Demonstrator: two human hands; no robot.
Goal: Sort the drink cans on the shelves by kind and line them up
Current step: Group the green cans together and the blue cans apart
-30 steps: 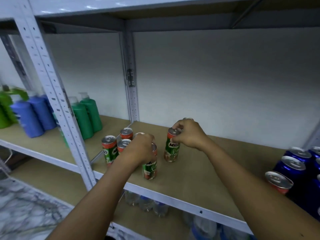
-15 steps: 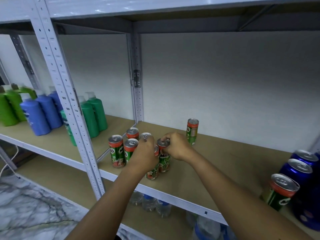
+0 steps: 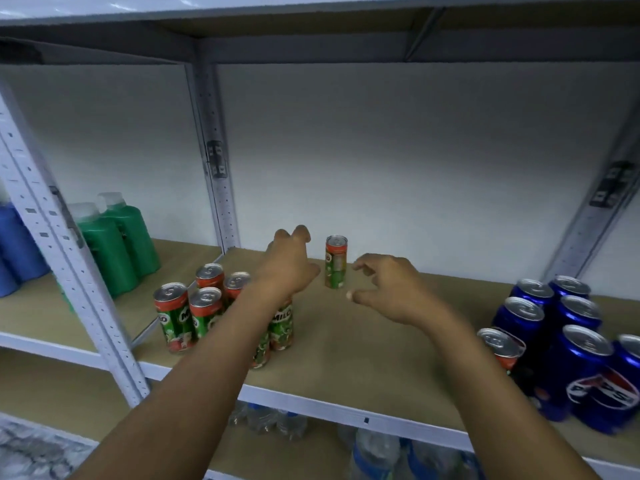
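Both hands reach over the wooden shelf [image 3: 346,358], neither holding anything. Left hand [image 3: 289,261] hovers w/ fingers loosely curled, just at 9 o'clock of a lone Milo can [image 3: 335,266] standing upright toward the shelf rear; contact w/ the can cannot be confirmed. Right hand [image 3: 388,289] sits at approx. 4 o'clock of that can, fingers spread and slightly bent, thumb and forefinger apart, not touching it. Milo can group [image 3: 194,310] stands upright at 8 o'clock of the lone can, near the shelf's front-left corner, cans close together; the left forearm covers part of the group. Pepsi cans [image 3: 571,341], blue, are clustered at 4 o'clock, at the shelf's right end, well apart from the Milo group. One more red-topped can [image 3: 500,348] stands just at the left edge of the Pepsi cluster; label not legible. Green bottles [image 3: 117,244] and blue bottles [image 3: 15,251] occupy the adjacent shelf bay at 9 o'clock, beyond the upright post [image 3: 62,258]. Clear bottles [image 3: 270,419] stand on the shelf below.
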